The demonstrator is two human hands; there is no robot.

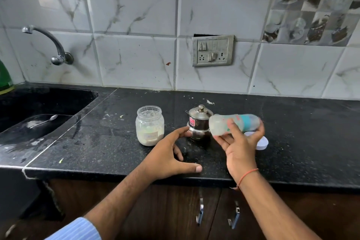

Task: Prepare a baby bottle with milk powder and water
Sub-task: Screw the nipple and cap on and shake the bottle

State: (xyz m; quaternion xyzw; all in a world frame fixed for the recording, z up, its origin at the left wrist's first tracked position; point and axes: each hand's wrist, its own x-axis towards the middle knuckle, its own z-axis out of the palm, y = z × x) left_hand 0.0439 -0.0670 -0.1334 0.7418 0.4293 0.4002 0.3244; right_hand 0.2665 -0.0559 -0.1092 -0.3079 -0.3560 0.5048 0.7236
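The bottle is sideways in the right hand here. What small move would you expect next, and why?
Probably keep shaking: the baby bottle lies sideways and motion-blurred in the right hand, milky inside. The left hand hovers open by the steel pot; the powder jar stands apart.

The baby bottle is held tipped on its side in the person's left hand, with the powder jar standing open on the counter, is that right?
Not quite. The head view shows the baby bottle tipped on its side in the right hand, not the left. The left hand is empty, spread low above the counter. The powder jar does stand open on the counter.
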